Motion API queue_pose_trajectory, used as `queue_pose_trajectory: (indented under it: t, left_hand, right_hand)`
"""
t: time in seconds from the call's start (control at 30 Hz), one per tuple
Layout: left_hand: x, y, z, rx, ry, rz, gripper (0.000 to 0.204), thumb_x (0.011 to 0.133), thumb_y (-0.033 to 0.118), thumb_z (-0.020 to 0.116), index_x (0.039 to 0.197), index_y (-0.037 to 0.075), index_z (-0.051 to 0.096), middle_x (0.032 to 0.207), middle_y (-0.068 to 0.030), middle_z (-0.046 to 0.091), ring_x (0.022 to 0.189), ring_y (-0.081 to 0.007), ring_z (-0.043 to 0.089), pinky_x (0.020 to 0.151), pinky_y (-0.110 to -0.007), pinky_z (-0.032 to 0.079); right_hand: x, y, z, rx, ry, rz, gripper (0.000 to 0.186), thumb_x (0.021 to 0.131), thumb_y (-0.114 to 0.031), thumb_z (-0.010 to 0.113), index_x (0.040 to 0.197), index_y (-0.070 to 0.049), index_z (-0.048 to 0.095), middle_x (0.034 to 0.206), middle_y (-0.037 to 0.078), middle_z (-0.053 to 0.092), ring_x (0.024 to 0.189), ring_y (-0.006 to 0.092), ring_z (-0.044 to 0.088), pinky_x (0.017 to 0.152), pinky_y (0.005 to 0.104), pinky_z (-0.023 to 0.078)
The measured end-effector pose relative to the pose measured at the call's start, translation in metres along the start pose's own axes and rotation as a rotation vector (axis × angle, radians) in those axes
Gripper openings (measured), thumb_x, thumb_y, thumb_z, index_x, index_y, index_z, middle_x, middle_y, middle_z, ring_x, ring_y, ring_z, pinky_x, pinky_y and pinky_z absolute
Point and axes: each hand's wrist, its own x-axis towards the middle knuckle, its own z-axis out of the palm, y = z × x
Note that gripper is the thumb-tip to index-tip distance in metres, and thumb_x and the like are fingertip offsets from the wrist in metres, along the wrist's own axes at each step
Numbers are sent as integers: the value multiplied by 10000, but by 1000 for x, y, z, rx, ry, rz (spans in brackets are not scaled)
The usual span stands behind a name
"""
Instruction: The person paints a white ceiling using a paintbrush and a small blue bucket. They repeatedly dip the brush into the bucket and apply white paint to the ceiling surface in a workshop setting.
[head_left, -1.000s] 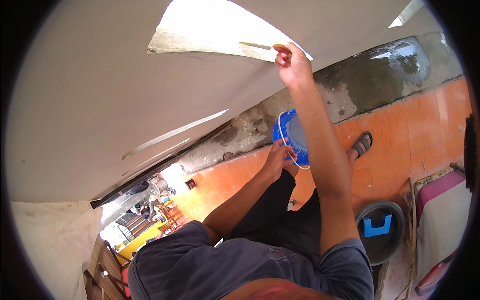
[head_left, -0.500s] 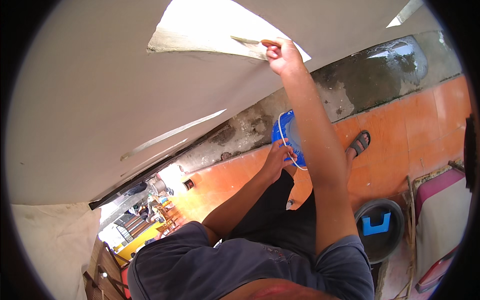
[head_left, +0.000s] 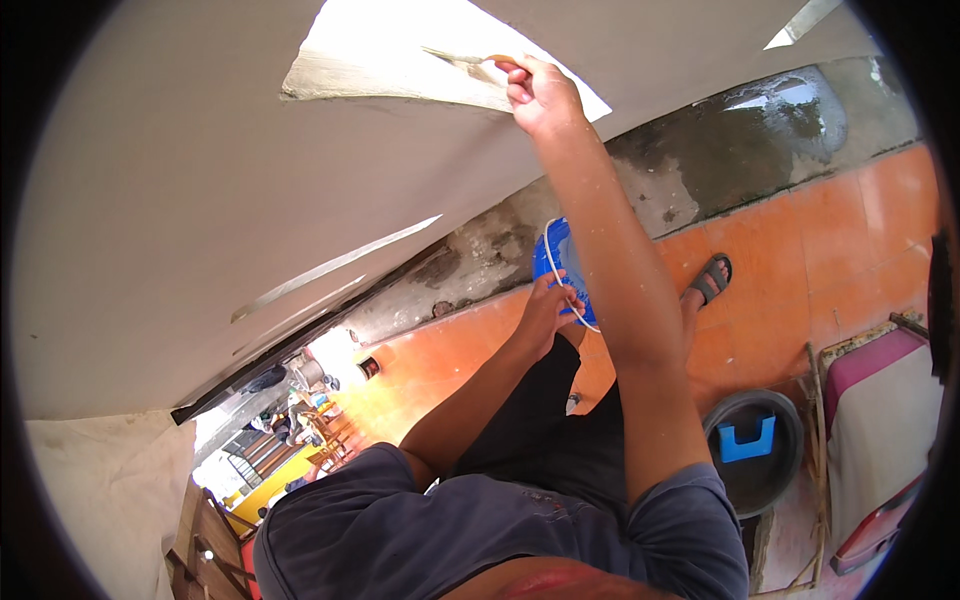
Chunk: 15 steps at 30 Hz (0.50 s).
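Right hand (head_left: 540,95) has slid its gripped scraper (head_left: 455,57) leftward, blade pointing left; left hand (head_left: 545,310) grips blue bucket (head_left: 560,262).

1. This is a house being fixed up.
2. The big grey wall (head_left: 180,200) has wet plaster.
3. The orange tiled floor (head_left: 800,250) has a round grey bucket (head_left: 775,480).

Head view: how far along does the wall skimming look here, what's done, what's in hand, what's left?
Most of the grey wall looks evenly coated. In hand: the right hand presses a flat blade at the edge of the bright uncoated patch, while the left hand holds a blue tub. Left, seemingly: that patch, a few pale streaks lower down and a sliver at the top.
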Motion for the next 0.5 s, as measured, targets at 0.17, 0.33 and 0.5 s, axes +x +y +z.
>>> queue_pose_trajectory:
  t: [0.17,0.33,0.5]
  left_hand:
    - [-1,-1,1,15,32,1,396,947,149,494,1306,66,349,932,-61,544,903,-186,586,852,-376,493]
    - [0,-5,-1,27,18,-3,479,944,172,519,1354,40,310,948,-67,535,897,-191,580,870,-384,503]
    - [0,-6,-2,-12,-10,-5,536,936,174,532,1388,25,286,947,-70,530,895,-191,577,864,-382,511]
  right_hand:
    - [18,-19,-64,-147,344,-87,137,964,-41,550,1033,77,550,963,203,641,544,38,430,404,173,294]
    - [-26,-19,-42,42,59,53,156,952,-50,579,1049,68,546,989,209,651,570,43,427,437,165,303]
    - [-81,-11,24,6,-290,62,153,943,-76,607,1013,46,547,990,197,662,610,48,438,448,167,293]
